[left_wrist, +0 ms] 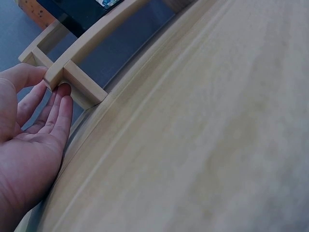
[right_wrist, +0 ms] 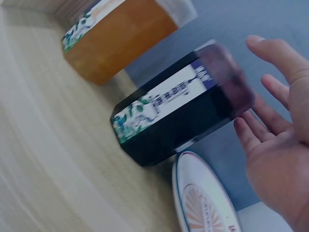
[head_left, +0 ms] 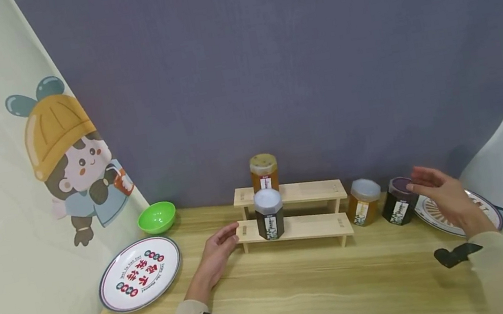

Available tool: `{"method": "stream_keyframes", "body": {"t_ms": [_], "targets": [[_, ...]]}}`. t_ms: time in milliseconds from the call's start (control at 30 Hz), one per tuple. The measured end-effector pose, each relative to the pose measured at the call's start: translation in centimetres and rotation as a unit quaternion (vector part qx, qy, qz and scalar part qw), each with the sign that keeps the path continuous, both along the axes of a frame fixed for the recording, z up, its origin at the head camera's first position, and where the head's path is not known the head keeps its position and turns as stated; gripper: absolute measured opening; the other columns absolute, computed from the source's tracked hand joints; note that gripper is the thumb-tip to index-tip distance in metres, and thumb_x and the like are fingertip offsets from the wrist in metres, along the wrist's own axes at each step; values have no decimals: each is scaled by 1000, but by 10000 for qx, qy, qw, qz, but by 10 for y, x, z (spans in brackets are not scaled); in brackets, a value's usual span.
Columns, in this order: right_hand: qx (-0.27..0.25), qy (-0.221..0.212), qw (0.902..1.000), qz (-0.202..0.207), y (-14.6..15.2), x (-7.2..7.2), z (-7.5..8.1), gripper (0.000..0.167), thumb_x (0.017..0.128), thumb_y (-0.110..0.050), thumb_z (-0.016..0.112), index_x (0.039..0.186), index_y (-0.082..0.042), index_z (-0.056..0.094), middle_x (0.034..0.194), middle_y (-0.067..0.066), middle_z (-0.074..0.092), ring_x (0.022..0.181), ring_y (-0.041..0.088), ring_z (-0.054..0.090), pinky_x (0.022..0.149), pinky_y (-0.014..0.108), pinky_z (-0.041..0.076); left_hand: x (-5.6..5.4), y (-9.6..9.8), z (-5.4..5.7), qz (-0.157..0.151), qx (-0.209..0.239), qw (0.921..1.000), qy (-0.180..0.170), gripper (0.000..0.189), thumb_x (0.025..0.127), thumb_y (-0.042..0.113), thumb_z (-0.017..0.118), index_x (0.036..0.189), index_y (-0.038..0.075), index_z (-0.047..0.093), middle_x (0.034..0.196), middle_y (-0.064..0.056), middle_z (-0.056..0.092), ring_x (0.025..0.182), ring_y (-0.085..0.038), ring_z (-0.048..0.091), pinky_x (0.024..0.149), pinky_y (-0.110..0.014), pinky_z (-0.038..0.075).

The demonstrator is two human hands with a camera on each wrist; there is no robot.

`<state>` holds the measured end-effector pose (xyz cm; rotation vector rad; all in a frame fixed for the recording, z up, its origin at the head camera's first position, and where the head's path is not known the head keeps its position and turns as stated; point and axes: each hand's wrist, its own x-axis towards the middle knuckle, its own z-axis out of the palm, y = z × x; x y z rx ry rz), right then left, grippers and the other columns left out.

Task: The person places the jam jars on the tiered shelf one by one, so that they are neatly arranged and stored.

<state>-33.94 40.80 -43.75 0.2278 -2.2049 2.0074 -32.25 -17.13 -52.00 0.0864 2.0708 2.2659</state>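
At the left end of a two-tier wooden stand (head_left: 298,228), my left hand (head_left: 219,251) pinches the lower board; the left wrist view has the thumb on the board's end and the fingertips (left_wrist: 63,89) just beneath. A dark jar with a whitish lid (head_left: 270,219) stands on that lower tier. An amber jar with a yellowish lid (head_left: 264,172) is on the upper tier. My right hand (head_left: 448,198), fingers spread, is beside the purple lid of a dark jar (right_wrist: 169,108) on the table. Its thumb is apart from the lid in the right wrist view.
Between the stand and the purple-lidded jar is an amber jar with a pale lid (head_left: 364,202). A patterned plate (head_left: 491,210) lies under my right hand. On the left are a white plate with red characters (head_left: 117,285) and a green bowl (head_left: 157,218).
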Motion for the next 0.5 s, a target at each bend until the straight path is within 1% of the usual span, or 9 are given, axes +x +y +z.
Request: {"method": "stream_keyframes", "body": {"t_ms": [67,100,167,200,233,267,333,400,500], "targets": [[435,-90,9990,-106,0,-2,-6,58,96,-9,72,148,-26,51,121,-29,61,107,-15,57,85,1,47,0,0,0,11,-20,10000,14,46,101,6,61,146,5,55,155,-14,50,139,-25,48,113,-31,49],[667,-179,9975,-159,0,-3,-9,62,97,-13,72,153,-25,46,128,-26,59,112,-14,54,86,1,45,-1,0,0,19,-26,10000,11,46,100,6,61,146,5,56,154,-14,51,139,-25,49,113,-31,49],[1126,-416,9925,-225,-1,-4,-13,73,99,-22,71,162,-24,33,147,-16,51,131,-1,48,90,1,42,-1,-1,-1,35,-25,10000,-14,46,100,6,62,146,6,56,154,-13,52,138,-24,49,113,-30,49],[1276,-536,9901,-242,-2,-4,-15,76,100,-26,70,164,-24,28,155,-11,45,140,7,43,91,1,41,-1,0,-1,35,-32,10000,-17,46,100,6,62,146,6,56,153,-13,52,137,-23,50,112,-30,50],[1397,-656,9877,-234,-2,-4,-17,78,101,-30,69,165,-25,24,162,-8,37,148,15,35,92,1,39,-1,0,-1,36,-30,10000,-25,46,100,6,62,146,6,56,153,-13,52,136,-22,51,110,-28,51],[1406,-754,9869,-219,-3,-4,-19,80,101,-32,68,166,-26,22,168,-5,30,153,23,28,93,1,39,-1,0,0,37,-35,10000,-17,46,100,6,62,146,6,56,153,-14,52,135,-21,51,109,-27,51],[1306,-870,9875,-161,-4,-4,-21,81,101,-31,67,166,-27,19,173,1,18,160,32,14,96,1,39,-2,1,-1,47,-19,10000,-12,46,100,6,62,145,5,56,152,-14,53,132,-19,53,105,-25,53],[1217,-894,9884,-140,-5,-5,-23,82,101,-30,68,167,-26,18,175,5,13,161,34,10,98,0,39,-2,1,0,73,-15,10000,5,46,100,6,62,145,5,57,151,-15,54,128,-17,55,102,-23,54],[1271,-902,9877,-94,-5,-6,-24,85,101,-29,68,167,-24,15,175,15,6,160,40,5,103,2,40,-1,1,-1,127,10,9999,8,45,99,5,63,144,4,57,149,-15,55,124,-15,56,99,-21,55]]}}
